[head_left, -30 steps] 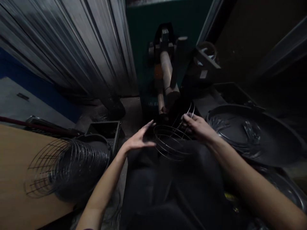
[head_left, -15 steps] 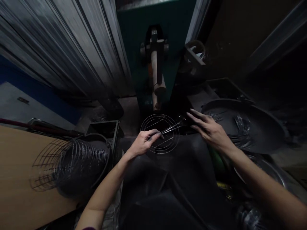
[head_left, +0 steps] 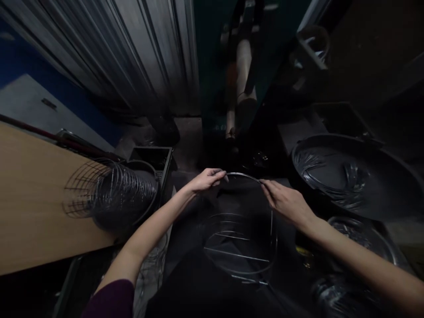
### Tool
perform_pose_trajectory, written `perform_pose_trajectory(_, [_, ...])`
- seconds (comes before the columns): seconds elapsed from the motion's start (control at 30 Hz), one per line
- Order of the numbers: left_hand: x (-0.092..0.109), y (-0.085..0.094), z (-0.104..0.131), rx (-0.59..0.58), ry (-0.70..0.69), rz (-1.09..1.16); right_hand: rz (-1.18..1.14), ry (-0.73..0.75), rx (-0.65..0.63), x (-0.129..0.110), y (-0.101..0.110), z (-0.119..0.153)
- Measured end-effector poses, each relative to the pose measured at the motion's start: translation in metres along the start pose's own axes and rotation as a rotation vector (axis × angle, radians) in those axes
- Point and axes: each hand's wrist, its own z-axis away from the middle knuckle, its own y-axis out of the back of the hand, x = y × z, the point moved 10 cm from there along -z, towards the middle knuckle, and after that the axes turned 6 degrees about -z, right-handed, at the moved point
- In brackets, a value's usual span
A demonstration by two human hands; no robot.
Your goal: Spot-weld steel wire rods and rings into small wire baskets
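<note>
Corrugated metal sheeting (head_left: 115,57) fills the whole 11 o'clock side, with a wooden board (head_left: 33,198) down at 9 o'clock carrying a stack of finished wire guards (head_left: 112,192) lying on its side. Over at 3 o'clock sits a big dark round pan (head_left: 357,176) with loose wire bits in it. Dead centre, over the lap, is the wire cage (head_left: 240,238), its top ring up at 12 o'clock between both hands. Left hand (head_left: 207,180) pinches the ring at about 11 o'clock, right hand (head_left: 286,203) grips it at about 1 o'clock, fingers closed on the wire, rest of the cage hanging below toward 6.
</note>
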Motion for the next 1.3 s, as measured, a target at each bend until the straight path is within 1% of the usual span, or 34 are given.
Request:
perform_pose_trajectory(0.03, [0.000, 0.004, -0.001, 0.085, -0.070, -0.125, 0.038, -0.017, -0.019, 0.002, -0.007, -0.001])
perform_pose_trajectory(0.1, [0.007, 0.010, 0.001, 0.260, -0.224, -0.409, 0.079, -0.043, -0.045, 0.004, -0.015, -0.006])
perform_pose_trajectory(0.13, [0.009, 0.010, 0.002, 0.319, -0.281, -0.535, 0.080, -0.046, -0.056, 0.005, -0.019, -0.009])
perform_pose_trajectory(0.17, [0.009, 0.009, 0.002, 0.356, -0.321, -0.636, 0.066, -0.042, -0.067, 0.006, -0.023, -0.011])
perform_pose_trajectory(0.23, [0.006, 0.007, 0.000, 0.388, -0.363, -0.750, 0.006, -0.018, -0.072, 0.008, -0.031, -0.015])
perform_pose_trajectory(0.33, [0.002, 0.003, -0.008, 0.376, -0.394, -0.793, -0.092, 0.005, -0.044, 0.017, -0.041, -0.015])
perform_pose_trajectory(0.4, [-0.001, 0.001, -0.015, 0.358, -0.381, -0.806, -0.115, -0.001, -0.052, 0.024, -0.047, -0.017])
perform_pose_trajectory(0.47, [-0.003, 0.002, -0.022, 0.350, -0.348, -0.819, -0.073, -0.016, -0.105, 0.027, -0.053, -0.022])
perform_pose_trajectory(0.53, [-0.005, 0.001, -0.029, 0.337, -0.320, -0.835, 0.017, -0.013, -0.181, 0.025, -0.057, -0.032])
perform_pose_trajectory(0.63, [-0.008, -0.002, -0.039, 0.288, -0.282, -0.876, 0.152, 0.019, -0.282, 0.019, -0.061, -0.047])
perform_pose_trajectory(0.7, [-0.007, 0.000, -0.045, 0.255, -0.258, -0.905, 0.196, 0.032, -0.322, 0.017, -0.064, -0.056])
perform_pose_trajectory(0.8, [0.005, 0.008, -0.052, 0.203, -0.258, -0.931, 0.219, 0.033, -0.333, 0.019, -0.060, -0.069])
perform_pose_trajectory(0.93, [0.037, 0.030, -0.056, 0.187, -0.299, -0.958, 0.256, 0.029, -0.293, 0.018, -0.035, -0.092])
perform_pose_trajectory(1.03, [0.055, 0.043, -0.058, 0.195, -0.292, -1.027, 0.269, 0.037, -0.317, 0.014, -0.020, -0.107])
perform_pose_trajectory(1.13, [0.064, 0.049, -0.061, 0.194, -0.288, -1.082, 0.253, 0.033, -0.345, 0.012, -0.013, -0.116])
perform_pose_trajectory(1.3, [0.074, 0.061, -0.067, 0.214, -0.277, -1.076, 0.234, 0.032, -0.302, 0.018, -0.006, -0.132])
